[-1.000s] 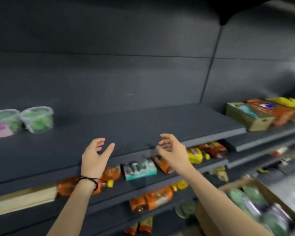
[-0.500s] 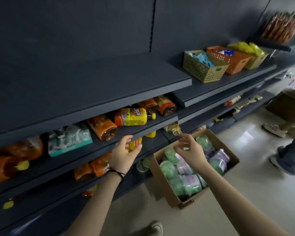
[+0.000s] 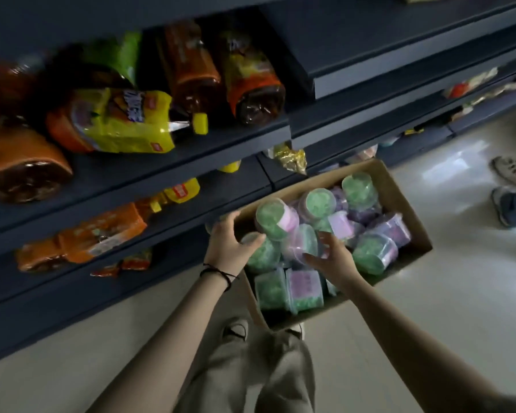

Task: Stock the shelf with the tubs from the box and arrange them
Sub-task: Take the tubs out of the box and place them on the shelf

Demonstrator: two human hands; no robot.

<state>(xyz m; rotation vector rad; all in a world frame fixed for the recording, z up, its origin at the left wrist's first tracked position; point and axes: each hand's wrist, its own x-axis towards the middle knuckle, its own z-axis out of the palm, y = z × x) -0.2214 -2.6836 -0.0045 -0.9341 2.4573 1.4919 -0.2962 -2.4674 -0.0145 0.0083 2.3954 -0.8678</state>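
Observation:
An open cardboard box stands on the floor against the bottom shelf. It holds several clear tubs with green filling and pink or purple labels, lying in a jumble. My left hand is at the box's left rim with fingers apart, its thumb resting against a green tub. My right hand is spread over the middle of the box, fingertips at the lid of a tilted tub. Neither hand has lifted a tub. Another tub lies on top between the hands.
Dark shelves on the left carry orange bottles and yellow packs lying on their sides. Another person's shoes are on the pale floor at the right. My own legs and shoes are just in front of the box.
The view swung from the upper shelf down to the floor box. Both hands dropped from shelf height into the box and now touch tubs.

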